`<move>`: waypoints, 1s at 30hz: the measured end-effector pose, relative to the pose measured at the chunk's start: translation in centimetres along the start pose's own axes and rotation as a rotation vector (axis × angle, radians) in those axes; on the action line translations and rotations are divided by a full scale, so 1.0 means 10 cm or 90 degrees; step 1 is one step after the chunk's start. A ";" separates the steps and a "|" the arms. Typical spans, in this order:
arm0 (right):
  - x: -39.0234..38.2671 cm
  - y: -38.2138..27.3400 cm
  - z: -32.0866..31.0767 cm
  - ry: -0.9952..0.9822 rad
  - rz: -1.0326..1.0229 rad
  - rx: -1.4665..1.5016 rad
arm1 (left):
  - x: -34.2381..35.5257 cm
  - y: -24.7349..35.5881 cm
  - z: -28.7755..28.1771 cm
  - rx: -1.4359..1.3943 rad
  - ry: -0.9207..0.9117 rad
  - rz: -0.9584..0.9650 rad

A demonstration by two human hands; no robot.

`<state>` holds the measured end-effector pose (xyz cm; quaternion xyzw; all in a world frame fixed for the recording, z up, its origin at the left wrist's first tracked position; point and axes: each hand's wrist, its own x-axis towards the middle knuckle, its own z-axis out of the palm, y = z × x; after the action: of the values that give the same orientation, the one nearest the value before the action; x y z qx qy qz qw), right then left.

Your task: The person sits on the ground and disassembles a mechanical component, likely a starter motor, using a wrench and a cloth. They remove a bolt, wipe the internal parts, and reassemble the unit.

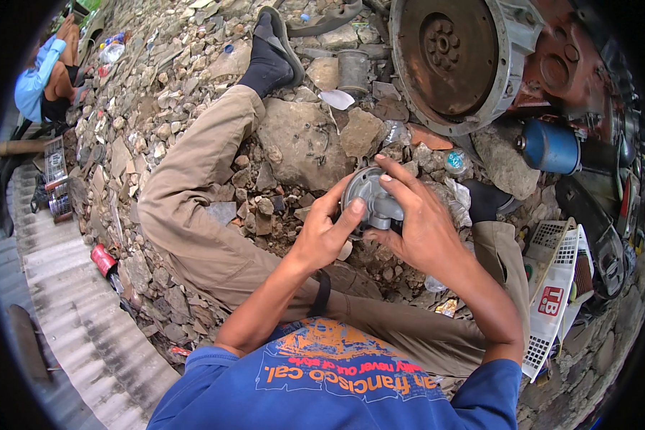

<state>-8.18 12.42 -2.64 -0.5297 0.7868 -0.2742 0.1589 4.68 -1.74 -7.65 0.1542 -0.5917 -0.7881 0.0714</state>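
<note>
Between my two hands is a round grey cast-metal housing [370, 190] with a raised rim and a stubby pipe-like neck. My left hand [321, 231] grips its left side, thumb across the front. My right hand [428, 218] wraps its right side, with fingers over the top and the thumb low by the neck. Just beyond, a broad flat stone [294, 140] carries several small dark pieces that look like screws or bolts. The housing's underside is hidden.
At the far right stand a large round metal flywheel housing [448, 61] and a blue cylindrical canister [550, 146]. A white plastic basket [552, 301] leans at right. Rubble surrounds my legs; corrugated sheeting [72, 308] lies left. Another person [46, 72] sits far left.
</note>
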 end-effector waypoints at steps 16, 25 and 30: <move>-0.01 -0.19 -0.01 -0.036 -0.055 -0.123 | -0.07 -0.29 -0.14 -0.275 0.011 -0.157; -0.07 -0.07 0.02 0.002 -0.172 -0.140 | -0.06 -0.16 -0.23 -0.215 -0.074 -0.162; -0.09 -0.08 -0.03 -0.041 -0.180 -0.151 | -0.06 -0.04 -0.22 -0.212 -0.092 -0.184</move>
<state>-7.44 13.14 -1.96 -0.6587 0.7257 -0.1820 0.0800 6.05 -3.48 -8.53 0.1665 -0.4290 -0.8858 -0.0603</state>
